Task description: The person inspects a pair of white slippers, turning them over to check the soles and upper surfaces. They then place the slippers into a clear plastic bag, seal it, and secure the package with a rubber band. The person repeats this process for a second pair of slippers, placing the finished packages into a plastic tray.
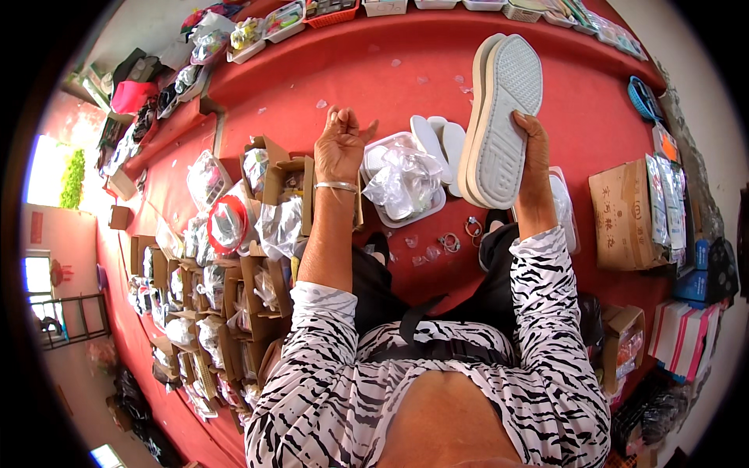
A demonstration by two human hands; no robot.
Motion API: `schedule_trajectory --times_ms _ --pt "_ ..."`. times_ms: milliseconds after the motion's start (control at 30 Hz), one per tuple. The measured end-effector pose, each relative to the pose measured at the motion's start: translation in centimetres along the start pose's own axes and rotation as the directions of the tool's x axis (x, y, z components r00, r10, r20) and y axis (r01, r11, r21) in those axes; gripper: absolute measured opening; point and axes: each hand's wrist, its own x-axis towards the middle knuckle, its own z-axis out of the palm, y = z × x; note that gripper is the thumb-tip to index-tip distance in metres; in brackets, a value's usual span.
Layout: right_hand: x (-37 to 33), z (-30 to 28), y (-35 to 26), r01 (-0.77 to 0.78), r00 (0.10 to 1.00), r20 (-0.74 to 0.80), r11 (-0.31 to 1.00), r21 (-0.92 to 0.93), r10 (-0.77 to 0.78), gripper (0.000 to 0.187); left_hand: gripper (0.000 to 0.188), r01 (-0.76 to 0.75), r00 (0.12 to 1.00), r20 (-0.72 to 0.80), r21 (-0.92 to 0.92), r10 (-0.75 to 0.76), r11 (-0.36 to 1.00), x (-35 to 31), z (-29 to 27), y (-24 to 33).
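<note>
Head view: two bare hands are raised over a red floor point(367, 82), one loaded and one free. The right hand point(537, 152) is clamped on a stack of what look like two shoe soles point(507, 117), though a thinner layer between them could be hidden. Its thumb presses the near grey face, which carries a moulded tread, while the fingers are out of sight behind; the stack stands tilted up, toe end leaning away from the wrist. The left hand point(340, 148) holds nothing visible, palm turned up, fingers loosely curled and thumb standing apart; one silver bangle point(337, 186) circles its wrist.

Between the two hands sits one white plastic tray point(413, 221), heaped with clear plastic bags point(402, 181). Three white soles point(427, 144) show at its edge, nearer the right hand's stack. Nearer the body than either hand, two small rings point(449, 242) lie on the floor. One more white tray point(573, 214) is partly hidden just beside the right wrist. Farther right of that hand stands one large brown carton point(624, 214); left of the left forearm are many cardboard boxes point(261, 281), too crowded to count.
</note>
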Motion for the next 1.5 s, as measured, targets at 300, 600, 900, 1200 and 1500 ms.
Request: schedule_trajectory --times_ms 300,600,900,1200,1500 --pt "-0.5 0.0 -0.2 -0.049 0.996 0.079 0.999 0.008 0.048 0.045 0.015 -0.074 0.997 -0.006 0.016 0.074 0.997 0.5 -0.2 -0.1" --pt "-0.3 -0.5 0.4 0.102 0.985 0.128 0.991 0.089 -0.113 0.064 0.016 0.057 0.998 0.014 0.075 -0.059 0.996 0.4 -0.4 -1.9" --pt "0.1 -1.4 0.4 0.122 0.983 0.134 0.992 0.017 -0.123 0.070 0.016 0.048 0.994 0.101 -0.120 -0.036 0.992 -0.3 0.9 -1.4" --pt "0.6 -2.3 0.2 0.097 0.947 0.295 0.988 0.124 -0.130 0.055 0.017 0.008 0.995 0.102 -0.167 0.009 0.986 -0.3 1.3 -0.4" --pt "0.5 -1.9 0.1 0.135 0.963 0.228 0.989 0.058 -0.145 0.056 0.019 0.007 0.998 0.069 -0.139 0.003 0.990 -0.1 1.1 -0.9"
